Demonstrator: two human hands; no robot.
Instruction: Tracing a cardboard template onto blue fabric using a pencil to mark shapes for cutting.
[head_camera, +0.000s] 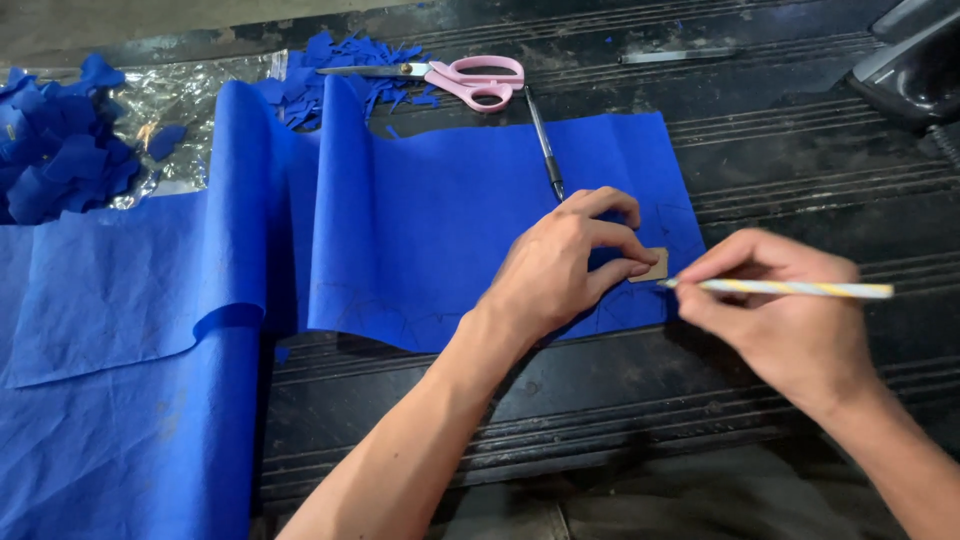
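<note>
A long sheet of blue fabric lies across a dark ridged table top, folded in waves at the left. My left hand presses a small tan cardboard template flat on the fabric's right end. My right hand grips a striped pencil, and its tip touches the template's right edge. Faint traced outlines show on the fabric near its front edge.
Pink-handled scissors and a dark pen lie behind the fabric. Blue fabric scraps are heaped on clear plastic at the back left, more near the scissors. A dark machine part sits at the back right.
</note>
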